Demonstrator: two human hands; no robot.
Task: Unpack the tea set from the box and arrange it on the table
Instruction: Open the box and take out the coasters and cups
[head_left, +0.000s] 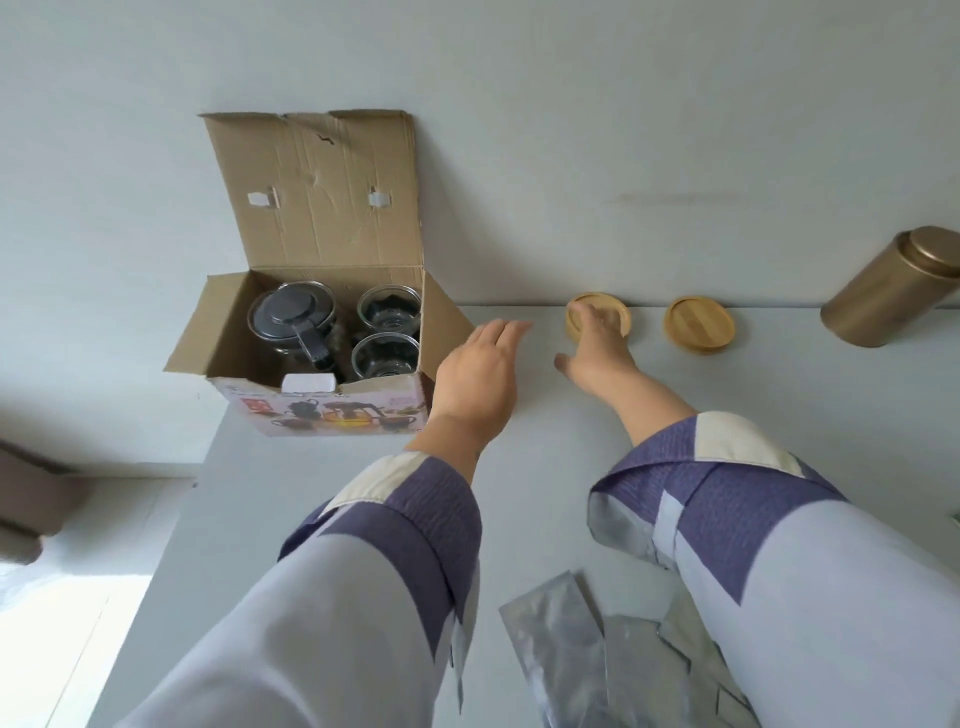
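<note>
Just right of the open box (322, 358), the right hand (597, 348) rests straight fingers on a wooden coaster (597, 318), seemingly positioning it, while the left hand (478, 374) hovers nearby, fingers together and extended, holding nothing

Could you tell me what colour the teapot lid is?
Dark grey, nearly black; teapot lid, head view.

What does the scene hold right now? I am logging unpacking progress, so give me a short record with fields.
box: open cardboard box at the table's far left edge
still in box: glass teapot, two glass cups
unpacked: two wooden coasters near the wall
left hand: left hand open, beside the box
right hand: right hand fingers resting on the nearer coaster
other: gold tin, foil packets
</note>
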